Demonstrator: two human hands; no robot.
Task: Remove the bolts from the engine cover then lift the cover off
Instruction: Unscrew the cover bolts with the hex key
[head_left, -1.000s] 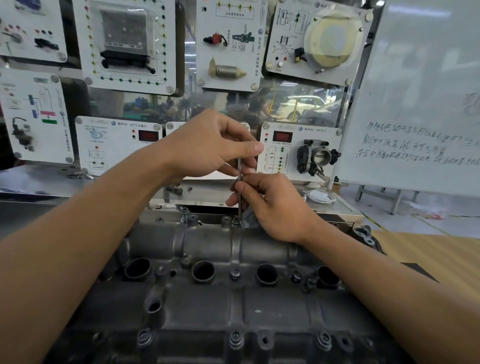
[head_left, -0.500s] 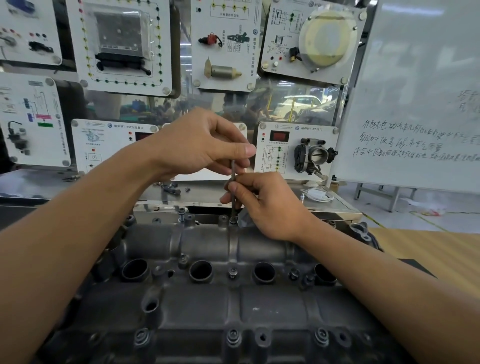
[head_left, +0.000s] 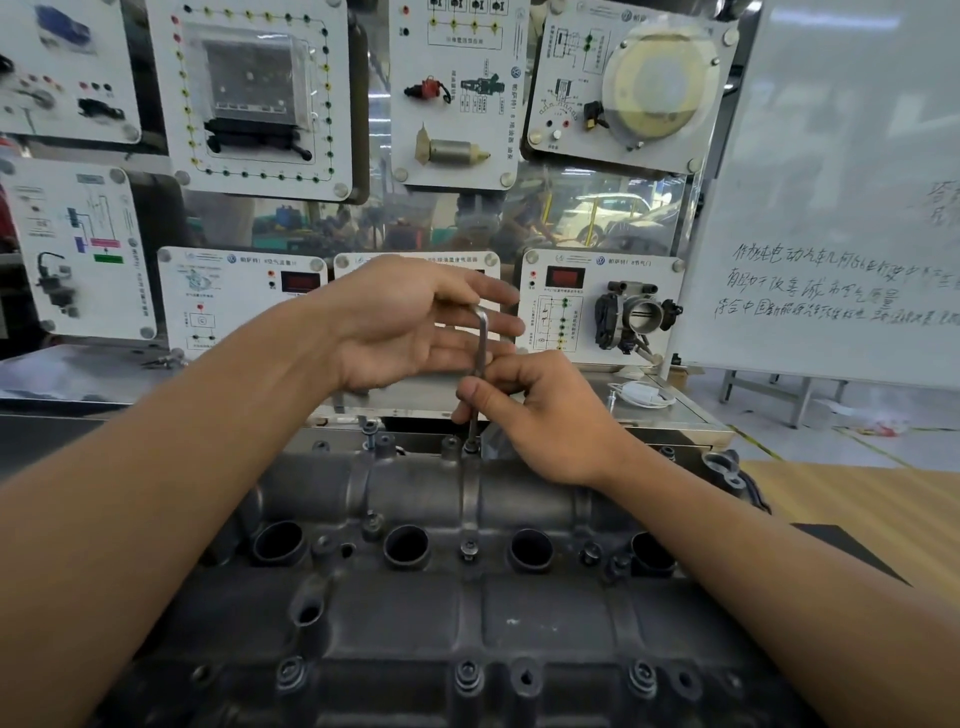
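Right hand (head_left: 545, 421) has its grip closed on the lower shaft of the hex key (head_left: 482, 340), thumb and forefinger pinching it just above the bolt (head_left: 470, 446) it stands in. Left hand (head_left: 405, 322) has an open grip: its fingers lie straight, with the bent top of the key against them.

Dark grey and cast, the engine cover (head_left: 519, 613) fills the lower view, ribbed and dull, with a rounded hump along its far side. The bolt under the key sits at the far edge of that hump. More bolts show on the cover, one at the centre (head_left: 469, 548) and a row along the near edge (head_left: 469, 675).

Four round wells (head_left: 407, 545) run across the middle of the cover. Their insides are dark, so what they hold cannot be told.

Half a second ago the left hand's fingers were curled over the key's top; they are now spread flat. The right hand's pinch and the upright key stay where they were.
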